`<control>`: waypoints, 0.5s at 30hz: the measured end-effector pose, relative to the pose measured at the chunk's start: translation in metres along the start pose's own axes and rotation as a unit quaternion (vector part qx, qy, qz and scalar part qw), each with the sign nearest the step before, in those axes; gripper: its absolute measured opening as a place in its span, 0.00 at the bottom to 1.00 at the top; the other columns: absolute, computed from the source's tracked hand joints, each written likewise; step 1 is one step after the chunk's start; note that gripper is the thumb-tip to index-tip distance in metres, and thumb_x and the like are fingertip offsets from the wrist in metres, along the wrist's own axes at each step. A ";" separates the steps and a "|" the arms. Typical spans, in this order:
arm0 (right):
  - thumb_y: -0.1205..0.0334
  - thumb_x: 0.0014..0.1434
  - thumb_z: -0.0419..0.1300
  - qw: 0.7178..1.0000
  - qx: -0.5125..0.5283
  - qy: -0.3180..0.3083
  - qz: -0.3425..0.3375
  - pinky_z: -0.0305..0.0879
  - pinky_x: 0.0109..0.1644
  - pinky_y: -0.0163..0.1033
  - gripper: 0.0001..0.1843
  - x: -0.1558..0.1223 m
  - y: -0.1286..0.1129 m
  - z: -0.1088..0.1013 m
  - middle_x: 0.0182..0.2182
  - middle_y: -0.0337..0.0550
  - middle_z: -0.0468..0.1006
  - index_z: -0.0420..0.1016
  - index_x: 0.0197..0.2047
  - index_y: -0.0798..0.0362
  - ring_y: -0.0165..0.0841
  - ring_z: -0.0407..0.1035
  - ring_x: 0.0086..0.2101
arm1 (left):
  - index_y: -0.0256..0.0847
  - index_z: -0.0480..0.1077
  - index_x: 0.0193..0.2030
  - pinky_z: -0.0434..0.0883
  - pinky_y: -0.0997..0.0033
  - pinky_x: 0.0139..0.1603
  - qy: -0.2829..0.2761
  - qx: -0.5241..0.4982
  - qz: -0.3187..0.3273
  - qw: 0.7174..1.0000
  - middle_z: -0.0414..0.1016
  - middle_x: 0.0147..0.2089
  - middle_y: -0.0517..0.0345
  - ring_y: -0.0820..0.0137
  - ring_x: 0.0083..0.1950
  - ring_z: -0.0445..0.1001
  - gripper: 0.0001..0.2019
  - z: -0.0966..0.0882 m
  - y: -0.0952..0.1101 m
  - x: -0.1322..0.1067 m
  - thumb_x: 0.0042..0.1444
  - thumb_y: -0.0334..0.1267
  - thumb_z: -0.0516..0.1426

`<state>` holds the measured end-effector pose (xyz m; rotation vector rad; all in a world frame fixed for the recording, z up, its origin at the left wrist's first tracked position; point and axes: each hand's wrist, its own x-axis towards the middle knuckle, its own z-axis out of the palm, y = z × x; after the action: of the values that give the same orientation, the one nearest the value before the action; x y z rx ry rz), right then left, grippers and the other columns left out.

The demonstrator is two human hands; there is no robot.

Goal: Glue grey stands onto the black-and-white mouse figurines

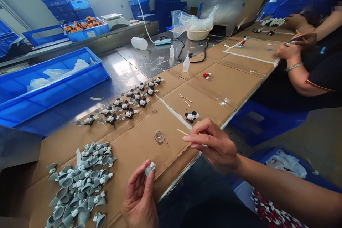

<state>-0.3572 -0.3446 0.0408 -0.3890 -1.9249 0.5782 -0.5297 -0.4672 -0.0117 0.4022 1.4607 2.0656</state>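
Note:
My left hand pinches a small grey-and-white figure part between thumb and fingertips. Between the fingers of my right hand is a thin wooden cotton swab, its bare end pointing left; a bit of white shows under the fingers. Just beyond that hand lies a black-and-white mouse head. Two more cotton swabs rest on the cardboard farther back. A round brownish blob of residue sits on the cardboard between my hands. Left of my left hand is a heap of grey cones with white gloved hands.
Rows of mouse heads stand along the cardboard's far side. Behind are dropper bottles, a cream basket with plastic bags and a long blue bin. A red figure part lies farther along. A co-worker's hands work at the right.

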 end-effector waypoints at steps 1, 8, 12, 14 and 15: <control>0.72 0.64 0.59 1.000 0.012 0.002 0.009 0.69 0.38 0.33 0.17 0.002 -0.001 0.003 0.37 0.42 0.67 0.77 0.54 0.47 0.28 0.67 0.36 | 0.41 0.78 0.37 0.74 0.79 0.49 -0.011 0.010 0.020 1.000 0.83 0.41 0.56 0.72 0.43 0.81 0.13 0.000 -0.002 0.000 0.42 0.35 0.71; 0.67 0.64 0.63 0.996 0.067 0.025 0.054 0.70 0.41 0.35 0.09 0.018 0.009 0.021 0.34 0.40 0.76 0.79 0.46 0.48 0.29 0.71 0.36 | 0.42 0.79 0.36 0.74 0.77 0.51 -0.039 0.006 0.062 0.997 0.83 0.41 0.58 0.72 0.43 0.80 0.11 0.002 -0.008 0.003 0.44 0.33 0.70; 0.66 0.60 0.67 0.991 0.081 0.043 0.094 0.69 0.39 0.34 0.03 0.025 0.016 0.030 0.31 0.38 0.79 0.79 0.39 0.51 0.28 0.73 0.33 | 0.41 0.79 0.35 0.77 0.76 0.45 -0.026 -0.028 -0.037 0.999 0.83 0.40 0.53 0.68 0.38 0.82 0.15 0.006 -0.003 0.006 0.37 0.37 0.73; 0.64 0.59 0.67 0.990 0.080 0.043 0.107 0.69 0.39 0.34 0.02 0.027 0.019 0.034 0.30 0.38 0.79 0.79 0.37 0.52 0.28 0.73 0.32 | 0.40 0.79 0.33 0.77 0.73 0.45 -0.027 -0.040 -0.056 0.997 0.83 0.40 0.52 0.65 0.37 0.82 0.17 0.007 -0.002 0.008 0.34 0.38 0.74; 0.62 0.60 0.67 0.990 0.078 0.041 0.113 0.70 0.38 0.34 0.03 0.028 0.019 0.035 0.30 0.39 0.80 0.79 0.36 0.52 0.28 0.73 0.32 | 0.40 0.79 0.32 0.77 0.73 0.45 -0.029 -0.046 -0.063 0.997 0.83 0.39 0.51 0.64 0.37 0.82 0.17 0.008 -0.002 0.009 0.32 0.38 0.75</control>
<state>-0.4006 -0.3216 0.0394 -0.5267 -1.7551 0.8420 -0.5321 -0.4555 -0.0114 0.3226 1.3178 1.9962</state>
